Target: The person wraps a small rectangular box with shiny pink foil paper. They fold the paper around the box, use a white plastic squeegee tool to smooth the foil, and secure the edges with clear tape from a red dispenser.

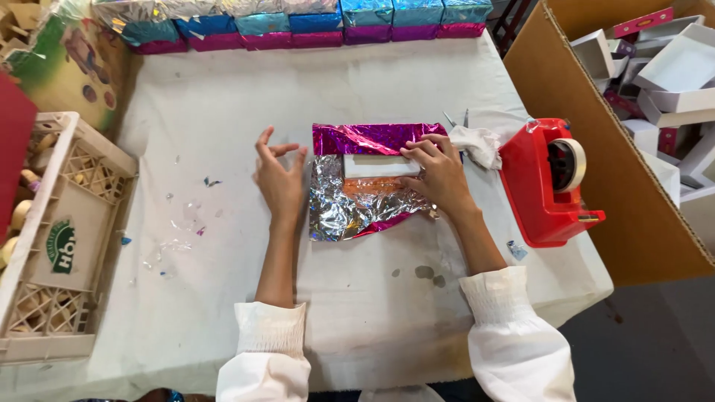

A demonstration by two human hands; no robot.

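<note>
- White flat box lying mid-table on crinkled foil sheet, silver inside, magenta outside.
- Right hand pressing box and foil, fingers flat.
- Left hand hovering open beside foil's left edge, gripping nothing.
- Red tape dispenser sitting right; white cloth-covered table underneath.

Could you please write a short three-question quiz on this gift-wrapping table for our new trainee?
1. True or false: the right hand presses on the white box.
2. Which thing stands right of the foil sheet: A) red tape dispenser, B) plastic crate, C) row of wrapped boxes?
3. Where is the left hand relative to the foil?

Key
1. True.
2. A.
3. Beside its left edge, open over the table cloth; whether it touches the foil is unclear.
</note>
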